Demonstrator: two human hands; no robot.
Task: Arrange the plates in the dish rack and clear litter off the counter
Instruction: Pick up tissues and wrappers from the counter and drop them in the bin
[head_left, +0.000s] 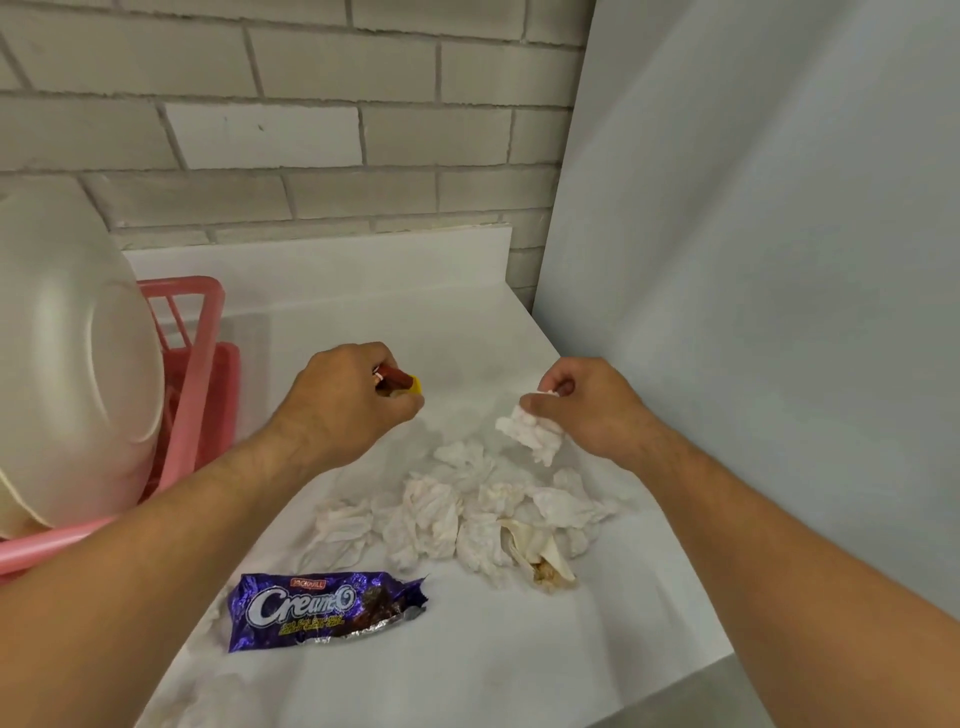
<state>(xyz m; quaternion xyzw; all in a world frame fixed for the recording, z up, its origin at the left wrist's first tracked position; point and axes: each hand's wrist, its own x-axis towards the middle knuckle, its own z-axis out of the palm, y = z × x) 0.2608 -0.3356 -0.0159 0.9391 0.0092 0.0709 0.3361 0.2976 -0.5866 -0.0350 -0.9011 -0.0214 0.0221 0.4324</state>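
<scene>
Head camera, close above counter (467, 332)

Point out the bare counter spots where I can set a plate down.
Back strip: bare counter between the rack and the right panel, beyond the left hand gripping a red scrap and the right hand pinching a tissue. Front right: bare between the purple wrapper, the tissues and the counter's edge. The middle is crowded with tissues.
</scene>
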